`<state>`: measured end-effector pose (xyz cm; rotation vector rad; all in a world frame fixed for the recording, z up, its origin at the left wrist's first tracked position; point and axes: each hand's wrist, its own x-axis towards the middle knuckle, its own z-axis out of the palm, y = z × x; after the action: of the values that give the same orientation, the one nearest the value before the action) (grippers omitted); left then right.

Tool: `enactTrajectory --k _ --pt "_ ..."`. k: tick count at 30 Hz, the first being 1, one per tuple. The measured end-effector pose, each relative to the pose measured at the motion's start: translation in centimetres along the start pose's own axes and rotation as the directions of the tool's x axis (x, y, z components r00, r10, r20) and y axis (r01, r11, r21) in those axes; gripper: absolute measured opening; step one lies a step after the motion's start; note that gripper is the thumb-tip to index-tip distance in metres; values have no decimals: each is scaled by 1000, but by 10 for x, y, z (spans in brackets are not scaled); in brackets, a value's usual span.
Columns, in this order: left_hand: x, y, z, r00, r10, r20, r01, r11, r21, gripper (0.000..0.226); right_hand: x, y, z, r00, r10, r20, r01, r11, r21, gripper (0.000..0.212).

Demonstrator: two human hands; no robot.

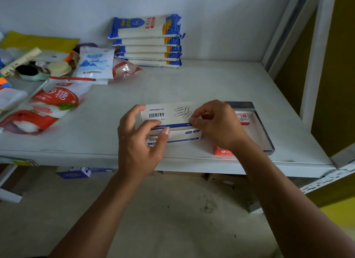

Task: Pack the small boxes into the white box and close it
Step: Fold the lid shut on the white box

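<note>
The white box, printed with paper clips and a blue stripe, lies near the shelf's front edge with its lid flap down over the body. My left hand grips its left end, thumb pressing on the blue stripe. My right hand pinches the lid's right edge between thumb and fingertips. One small red and white box lies in a shallow grey tray to the right. A small orange box stands by my right wrist at the tray's front. What the white box holds is hidden.
Red and white sugar bags lie at the left, with a blue and white pouch behind. A stack of blue and white packets stands against the back wall. The shelf upright rises at right. Cartons sit on the floor below.
</note>
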<state>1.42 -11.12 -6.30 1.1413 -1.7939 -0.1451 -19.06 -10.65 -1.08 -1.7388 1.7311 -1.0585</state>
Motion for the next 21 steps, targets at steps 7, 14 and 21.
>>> enactTrajectory --k 7,14,21 --pt "21 4 5 961 -239 140 247 968 -38 35 -8 23 -31 867 -123 -484 -83 919 -384 28" --pt "37 2 26 967 -211 145 215 977 -10 33 -9 45 -40 885 367 -286 -448 838 -310 35" --pt "57 -11 35 964 -191 184 201 979 -41 31 -7 40 -38 884 384 -268 -457 831 -317 41"
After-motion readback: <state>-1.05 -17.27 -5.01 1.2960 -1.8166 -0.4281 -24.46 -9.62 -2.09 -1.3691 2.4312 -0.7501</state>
